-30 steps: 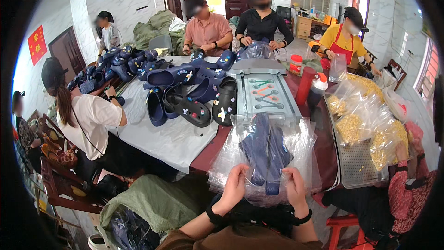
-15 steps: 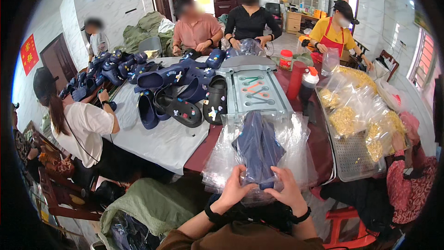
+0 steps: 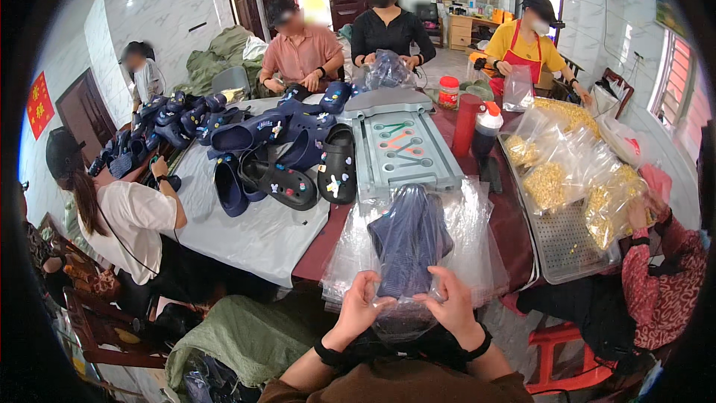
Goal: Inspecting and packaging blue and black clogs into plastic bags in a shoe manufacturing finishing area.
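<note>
You've got both hands, left [image 3: 360, 304] and right [image 3: 451, 306], pinched shut on the bag [image 3: 412, 254] mouth with the 2 navy clogs [image 3: 409, 242] inside at the table's [image 3: 246, 231] near edge, so keep it taut and even.

A dark blue shoe [image 3: 409, 242] sits upright inside a clear plastic bag [image 3: 462, 242], sole facing the viewer, toe up. The bag stands over a stack of clear bags at the table's near edge.
</note>
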### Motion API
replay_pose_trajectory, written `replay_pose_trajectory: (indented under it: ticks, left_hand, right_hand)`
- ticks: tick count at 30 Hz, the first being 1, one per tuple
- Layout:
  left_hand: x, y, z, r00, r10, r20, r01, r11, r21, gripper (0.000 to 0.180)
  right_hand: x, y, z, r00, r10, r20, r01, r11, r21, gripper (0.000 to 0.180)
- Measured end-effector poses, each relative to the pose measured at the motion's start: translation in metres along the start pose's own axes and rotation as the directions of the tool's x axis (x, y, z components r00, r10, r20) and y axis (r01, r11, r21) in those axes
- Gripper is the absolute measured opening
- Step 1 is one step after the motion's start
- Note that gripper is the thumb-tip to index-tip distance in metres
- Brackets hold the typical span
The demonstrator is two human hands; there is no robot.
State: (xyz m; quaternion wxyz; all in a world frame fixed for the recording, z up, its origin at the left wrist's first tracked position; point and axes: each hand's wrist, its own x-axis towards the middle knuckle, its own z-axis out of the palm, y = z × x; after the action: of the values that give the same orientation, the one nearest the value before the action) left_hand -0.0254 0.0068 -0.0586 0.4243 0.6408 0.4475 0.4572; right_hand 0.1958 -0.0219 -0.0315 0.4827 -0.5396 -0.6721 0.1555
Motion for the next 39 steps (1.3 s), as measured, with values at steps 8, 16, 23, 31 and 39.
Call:
replay_pose_trajectory:
  ticks: [8,16,23,31,39]
  left_hand:
    - [-0.001,-0.018,0.005,0.994,0.067,-0.091,-0.041,0.964,0.262,0.057]
    - [0.001,0.015,0.001,0.949,0.306,-0.072,-0.243,0.860,0.449,0.072]
    - [0.010,0.021,0.003,0.982,0.175,0.065,-0.186,0.889,0.419,0.074]
    - [0.012,0.012,0.002,0.976,0.186,0.118,-0.217,0.899,0.379,0.073]
    - [0.014,0.003,0.002,0.946,0.311,0.092,-0.322,0.867,0.381,0.069]
  right_hand:
    - [0.004,0.002,0.002,0.982,-0.030,0.185,0.042,0.997,-0.059,0.050]
    - [0.000,-0.003,-0.004,0.977,-0.112,0.183,0.147,0.971,-0.187,0.066]
    - [0.003,0.003,-0.004,0.980,-0.029,0.195,0.066,0.980,-0.190,0.062]
    - [0.003,0.006,-0.004,0.978,-0.117,0.174,0.153,0.966,-0.207,0.058]
    - [0.003,0.010,-0.001,0.985,-0.055,0.165,0.088,0.975,-0.203,0.057]
